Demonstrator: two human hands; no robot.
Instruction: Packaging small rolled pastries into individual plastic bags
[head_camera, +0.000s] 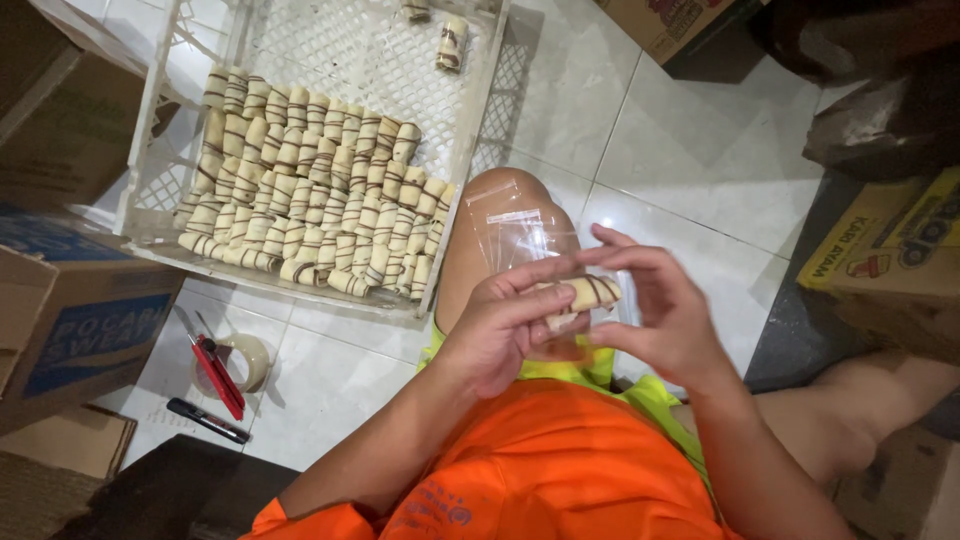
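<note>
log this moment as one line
left hand: holds striped roll | right hand: holds clear bag at the roll | white crate: rows of rolls | floor: tape dispenser, marker

Orange printed shirt (560, 470), neon yellow-green shorts (600, 375), bare arms

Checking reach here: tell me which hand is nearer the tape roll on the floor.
Left. The left hand is right of and slightly above the tape roll; the right hand lies farther right.

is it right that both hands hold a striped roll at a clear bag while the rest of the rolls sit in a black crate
Not quite: the crate is white, not black, as the head view shows. Both hands, left and right, do hold a striped roll at a clear bag.
</note>
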